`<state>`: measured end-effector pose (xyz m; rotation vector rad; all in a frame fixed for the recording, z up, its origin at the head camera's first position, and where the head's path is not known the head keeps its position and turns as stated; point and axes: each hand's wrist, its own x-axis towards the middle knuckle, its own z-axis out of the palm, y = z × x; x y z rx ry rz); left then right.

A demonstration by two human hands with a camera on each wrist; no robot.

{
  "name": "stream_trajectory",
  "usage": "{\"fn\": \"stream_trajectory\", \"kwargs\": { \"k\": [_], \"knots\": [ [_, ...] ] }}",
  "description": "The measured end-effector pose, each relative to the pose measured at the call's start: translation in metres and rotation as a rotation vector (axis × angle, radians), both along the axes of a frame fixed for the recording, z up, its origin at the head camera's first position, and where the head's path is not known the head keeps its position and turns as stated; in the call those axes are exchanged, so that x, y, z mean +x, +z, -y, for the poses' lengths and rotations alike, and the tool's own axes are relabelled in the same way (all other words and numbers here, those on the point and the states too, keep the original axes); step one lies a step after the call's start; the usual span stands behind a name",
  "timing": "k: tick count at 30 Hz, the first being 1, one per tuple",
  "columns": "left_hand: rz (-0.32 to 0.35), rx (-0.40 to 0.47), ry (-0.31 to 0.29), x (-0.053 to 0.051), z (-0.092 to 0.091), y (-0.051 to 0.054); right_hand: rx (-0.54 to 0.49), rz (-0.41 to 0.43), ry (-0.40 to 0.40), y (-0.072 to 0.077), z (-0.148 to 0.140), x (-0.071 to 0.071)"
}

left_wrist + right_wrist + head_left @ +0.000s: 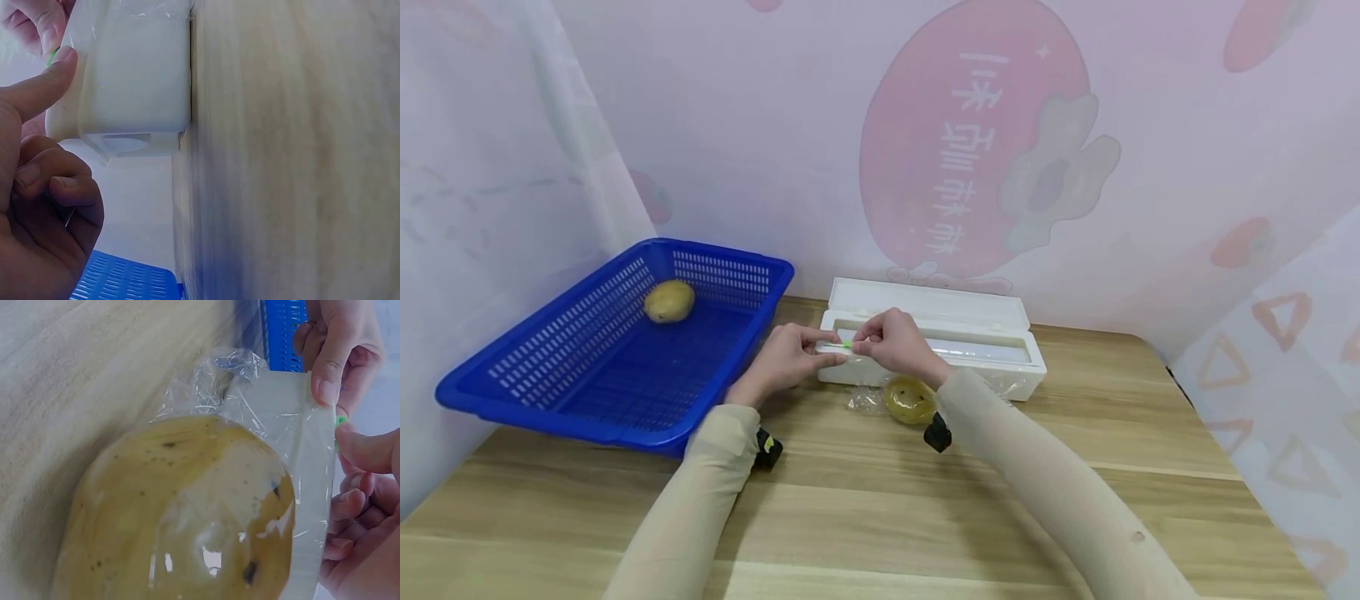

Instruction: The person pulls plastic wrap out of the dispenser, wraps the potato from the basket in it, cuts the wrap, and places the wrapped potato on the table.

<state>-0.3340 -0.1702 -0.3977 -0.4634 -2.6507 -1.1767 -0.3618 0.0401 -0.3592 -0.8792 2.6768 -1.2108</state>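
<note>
A long white box (925, 375) with its lid (928, 304) tilted back holds a roll of clear film. At its left end the left hand (786, 358) rests thumb and fingers on the box edge. The right hand (898, 343) pinches a small green piece (847, 344) on the box's top, close beside the left fingertips. Clear film (212, 381) hangs down the box front and lies over a yellow potato-like item (187, 506) on the table, in front of the box. In the left wrist view, the left thumb (47, 84) presses near the green piece.
A blue basket (602, 433) stands at the left, with another yellow potato-like item (670, 301) inside. The wooden table (850, 517) meets a printed curtain (737, 150) behind the box.
</note>
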Motion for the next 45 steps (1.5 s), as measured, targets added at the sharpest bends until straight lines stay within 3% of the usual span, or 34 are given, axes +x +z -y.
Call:
{"fn": "stream_trajectory", "kwargs": {
  "k": [7, 14, 29, 35, 40, 45],
  "knots": [
    [-0.010, -0.017, -0.006, 0.000, -0.003, 0.001, 0.035, -0.027, 0.005, 0.002, -0.019, -0.001],
    [0.005, 0.003, 0.002, 0.002, 0.002, 0.001, 0.082, -0.029, 0.017, 0.004, -0.061, -0.005],
    [0.032, -0.014, -0.004, 0.003, 0.002, 0.000, 0.233, -0.179, 0.068, 0.006, -0.181, -0.010],
    [0.008, -0.025, -0.021, 0.000, -0.004, -0.002, 0.275, -0.201, 0.095, 0.007, -0.208, -0.008],
    [0.001, -0.029, -0.034, 0.001, -0.009, 0.001, 0.319, -0.261, 0.095, 0.011, -0.237, -0.003],
    [0.000, -0.039, -0.020, 0.003, -0.004, 0.004, 0.291, -0.355, 0.112, 0.010, -0.258, 0.001]
  ]
}}
